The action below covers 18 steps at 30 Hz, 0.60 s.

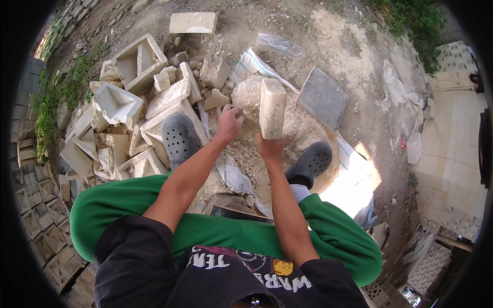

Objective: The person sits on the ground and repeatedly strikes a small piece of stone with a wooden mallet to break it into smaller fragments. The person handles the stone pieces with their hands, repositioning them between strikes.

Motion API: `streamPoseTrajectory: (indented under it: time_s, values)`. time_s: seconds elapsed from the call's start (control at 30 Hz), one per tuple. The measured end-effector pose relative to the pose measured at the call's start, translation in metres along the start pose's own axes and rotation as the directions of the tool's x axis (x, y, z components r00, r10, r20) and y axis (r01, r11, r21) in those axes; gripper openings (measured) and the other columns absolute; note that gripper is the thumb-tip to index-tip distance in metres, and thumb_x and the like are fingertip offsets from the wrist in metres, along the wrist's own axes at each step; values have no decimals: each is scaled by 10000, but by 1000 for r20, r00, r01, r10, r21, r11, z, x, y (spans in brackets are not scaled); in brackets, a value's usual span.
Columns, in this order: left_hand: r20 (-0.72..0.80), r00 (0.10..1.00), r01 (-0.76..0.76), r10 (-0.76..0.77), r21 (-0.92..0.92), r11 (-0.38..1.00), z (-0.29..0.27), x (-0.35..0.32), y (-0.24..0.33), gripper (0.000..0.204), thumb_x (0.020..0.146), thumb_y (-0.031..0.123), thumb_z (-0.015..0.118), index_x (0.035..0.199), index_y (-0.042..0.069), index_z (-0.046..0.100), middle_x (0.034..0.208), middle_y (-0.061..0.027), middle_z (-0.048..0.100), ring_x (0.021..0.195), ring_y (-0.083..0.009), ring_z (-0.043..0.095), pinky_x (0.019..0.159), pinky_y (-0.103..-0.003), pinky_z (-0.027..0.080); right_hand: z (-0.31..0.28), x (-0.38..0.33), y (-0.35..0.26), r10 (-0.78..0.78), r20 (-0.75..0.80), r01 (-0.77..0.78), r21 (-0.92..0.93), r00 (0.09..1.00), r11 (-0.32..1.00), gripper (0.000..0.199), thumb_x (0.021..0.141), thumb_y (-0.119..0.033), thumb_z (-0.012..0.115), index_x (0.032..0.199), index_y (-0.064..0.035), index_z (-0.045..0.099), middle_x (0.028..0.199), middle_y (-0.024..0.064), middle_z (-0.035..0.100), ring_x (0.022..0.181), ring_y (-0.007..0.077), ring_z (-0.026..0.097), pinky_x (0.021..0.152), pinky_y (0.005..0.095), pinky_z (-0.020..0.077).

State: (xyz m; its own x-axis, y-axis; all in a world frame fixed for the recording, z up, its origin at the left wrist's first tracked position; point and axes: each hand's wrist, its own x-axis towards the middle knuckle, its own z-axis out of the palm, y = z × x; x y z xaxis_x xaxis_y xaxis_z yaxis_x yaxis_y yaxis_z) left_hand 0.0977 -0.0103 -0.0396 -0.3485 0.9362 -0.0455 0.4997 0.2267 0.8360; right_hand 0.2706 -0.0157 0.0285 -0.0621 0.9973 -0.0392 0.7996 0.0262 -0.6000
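Note:
My right hand (270,147) grips the near end of a pale, dusty rectangular block (273,109) from below, and the block hides some of its fingers. The block stands out over a heap of crumbly tan powder (249,95). Left of it, my left hand (230,123) is closed, with the fingers curled in above the powder; whatever they might hold is too small to make out. A flattened white sack (264,68) lies under the powder. To the right of the block rests a flat grey square slab (323,96).
Broken cream-coloured block pieces (115,105) are piled to the left, beside my grey clog (178,137). A second clog (310,161) stands right of the powder. Farther off lie a whole pale block (193,23) and clear plastic (280,45). Stacked blocks (449,149) line the right side.

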Motion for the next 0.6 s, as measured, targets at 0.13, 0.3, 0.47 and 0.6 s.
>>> streamPoseTrajectory:
  time_s: [0.13,0.3,0.47,0.6]
  values:
    - [12,1000,-14,14,9,1000,-4,-3,8,348,807,84,722,1154,68,729,1057,-140,638,892,-307,651,808,-395,526,12,-5,21,423,257,-395,-155,869,906,404,684,-320,713,898,21,742,779,233,717,784,371,726,778,418,570]
    - [22,998,-54,52,68,996,-10,-8,8,373,838,125,711,1211,112,710,1061,-123,641,901,-304,652,801,-398,530,-14,6,-14,261,30,-262,176,965,949,334,698,-302,710,777,23,714,661,162,699,602,308,704,627,384,557]
    - [19,1000,-13,11,104,994,-12,-15,16,387,886,180,678,1273,186,683,1077,-98,652,921,-290,659,793,-395,536,-20,13,-28,28,-3,-27,154,1000,988,391,692,-312,721,897,21,715,870,252,710,880,425,697,805,482,550]
    - [37,999,-13,8,141,990,-10,-14,13,406,889,199,685,1294,183,669,1101,-98,654,933,-285,664,805,-390,536,22,-11,20,410,325,-402,-96,852,911,380,701,-313,721,921,-3,726,902,248,714,890,418,696,810,480,554]
